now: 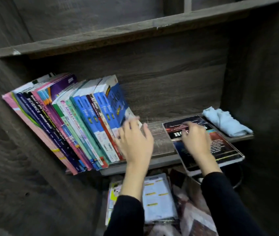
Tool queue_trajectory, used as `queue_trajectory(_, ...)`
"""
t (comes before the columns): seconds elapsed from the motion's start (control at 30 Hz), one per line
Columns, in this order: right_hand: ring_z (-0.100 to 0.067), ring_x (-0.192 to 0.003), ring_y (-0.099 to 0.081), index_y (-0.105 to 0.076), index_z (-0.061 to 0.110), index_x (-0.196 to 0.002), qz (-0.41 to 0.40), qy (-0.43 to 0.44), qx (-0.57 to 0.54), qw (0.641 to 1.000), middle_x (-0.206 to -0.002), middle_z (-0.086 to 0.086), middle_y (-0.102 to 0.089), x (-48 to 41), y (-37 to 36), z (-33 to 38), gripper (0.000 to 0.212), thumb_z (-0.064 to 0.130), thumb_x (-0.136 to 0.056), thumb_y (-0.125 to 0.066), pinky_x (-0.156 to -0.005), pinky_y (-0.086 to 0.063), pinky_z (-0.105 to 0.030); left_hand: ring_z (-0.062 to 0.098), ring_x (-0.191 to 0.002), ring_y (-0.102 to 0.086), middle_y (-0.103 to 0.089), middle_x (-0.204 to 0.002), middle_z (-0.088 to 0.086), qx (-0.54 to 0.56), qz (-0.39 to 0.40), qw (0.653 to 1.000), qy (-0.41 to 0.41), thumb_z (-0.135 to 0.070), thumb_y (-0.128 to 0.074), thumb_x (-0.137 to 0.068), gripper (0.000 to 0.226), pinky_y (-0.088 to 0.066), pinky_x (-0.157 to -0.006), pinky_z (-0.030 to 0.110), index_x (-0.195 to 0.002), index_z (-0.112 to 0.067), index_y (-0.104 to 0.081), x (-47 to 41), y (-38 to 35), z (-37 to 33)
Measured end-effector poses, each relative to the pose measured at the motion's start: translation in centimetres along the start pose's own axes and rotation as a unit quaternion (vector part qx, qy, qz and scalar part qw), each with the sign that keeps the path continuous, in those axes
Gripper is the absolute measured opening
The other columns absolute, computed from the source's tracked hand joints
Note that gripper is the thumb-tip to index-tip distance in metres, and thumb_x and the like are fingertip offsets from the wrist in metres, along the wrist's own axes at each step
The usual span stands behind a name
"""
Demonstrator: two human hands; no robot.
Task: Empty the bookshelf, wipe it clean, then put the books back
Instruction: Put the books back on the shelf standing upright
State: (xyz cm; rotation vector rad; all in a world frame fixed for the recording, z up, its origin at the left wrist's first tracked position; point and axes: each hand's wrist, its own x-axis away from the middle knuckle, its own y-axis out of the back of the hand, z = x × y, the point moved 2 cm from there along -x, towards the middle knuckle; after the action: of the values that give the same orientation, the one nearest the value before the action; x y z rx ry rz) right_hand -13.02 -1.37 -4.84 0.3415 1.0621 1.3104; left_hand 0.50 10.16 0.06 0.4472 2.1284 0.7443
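A row of several books (63,123) stands leaning left on the dark wooden shelf (160,143). My left hand (135,140) presses with spread fingers against the rightmost blue book (116,103) of the row. A dark book (217,147) lies flat on the shelf's right part, its near end hanging over the front edge. My right hand (194,138) rests on that dark book with fingers slightly curled. A light blue cloth (225,121) lies crumpled at the shelf's far right.
An upper shelf board (118,36) runs above. Below the shelf, more books and a plastic-covered booklet (157,200) lie on a patterned fabric. The cabinet's side walls close in left and right.
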Motion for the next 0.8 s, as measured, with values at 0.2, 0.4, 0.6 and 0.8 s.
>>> queue_trajectory(0.2,-0.038,-0.117,-0.051,-0.052,0.004,-0.123,0.074,-0.198,0.093,0.973,-0.126,-0.02,-0.057,0.6,2.2,-9.4,0.036,0.021,-0.092,-0.047,-0.091,-0.042,-0.042,0.033,-0.114,-0.056,-0.056,-0.129,0.019,0.2,0.416,0.854,0.24,-0.059,-0.024,-0.096,0.067,-0.043,-0.097,0.036,-0.126,-0.009,-0.056,5.7,-9.7,-0.2)
queue_trajectory(0.4,-0.042,-0.117,-0.051,-0.051,0.004,-0.123,0.168,-0.236,0.066,0.955,-0.128,-0.024,-0.053,1.1,2.4,-12.0,0.04,0.031,-0.096,-0.038,-0.09,-0.041,-0.04,0.027,-0.118,-0.054,-0.056,-0.133,0.007,0.369,0.486,0.711,0.35,-0.066,-0.027,-0.092,0.066,-0.041,-0.093,0.037,-0.135,-0.02,-0.047,7.8,-13.8,-1.6)
queue_trajectory(0.6,-0.044,-0.114,-0.051,-0.051,-0.001,-0.12,0.122,-0.225,0.088,0.963,-0.124,-0.027,-0.056,1.1,2.1,-12.5,0.034,0.018,-0.1,-0.032,-0.087,-0.043,-0.04,0.027,-0.12,-0.053,-0.054,-0.134,0.008,0.367,0.442,0.738,0.353,-0.054,-0.041,-0.093,0.059,-0.041,-0.102,0.05,-0.135,-0.013,-0.043,8.6,-16.3,-2.0)
queue_trajectory(0.8,-0.041,-0.113,-0.052,-0.055,0.006,-0.121,0.118,-0.267,-0.01,0.956,-0.123,-0.025,-0.056,0.8,1.5,-12.7,0.036,0.022,-0.099,-0.032,-0.088,-0.042,-0.039,0.034,-0.124,-0.047,-0.05,-0.136,0.014,0.318,0.388,0.802,0.324,-0.03,-0.039,-0.1,0.043,-0.038,-0.106,0.045,-0.134,-0.003,-0.041,7.5,-15.6,-1.5)
